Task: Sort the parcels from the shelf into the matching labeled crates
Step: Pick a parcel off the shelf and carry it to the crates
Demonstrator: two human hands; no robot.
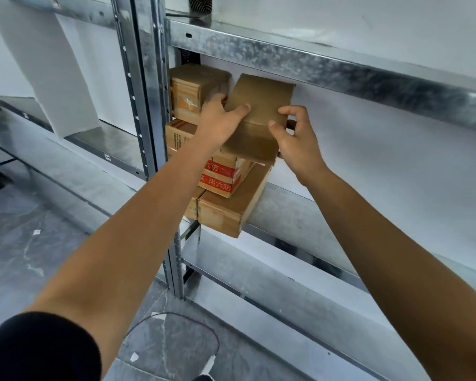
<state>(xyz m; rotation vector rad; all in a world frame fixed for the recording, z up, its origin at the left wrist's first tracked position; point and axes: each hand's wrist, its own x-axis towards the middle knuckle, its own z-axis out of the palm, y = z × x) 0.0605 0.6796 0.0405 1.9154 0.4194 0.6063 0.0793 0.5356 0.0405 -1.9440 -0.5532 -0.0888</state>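
Both hands — left hand, right hand — grip the top box; sorting barely begun — several parcels remain, no crates visible.

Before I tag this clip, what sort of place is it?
Likely a stockroom or small warehouse: galvanised steel shelving, stacked cardboard parcels on it, and a bare grey floor. The left hand and right hand hold a plain brown parcel.

— Where are the arms?
— Both reach forward and up, forearms bare, a dark sleeve on the left upper arm.
— And the grips?
— The left grip and right grip clasp one parcel from either side, thumbs on its front.
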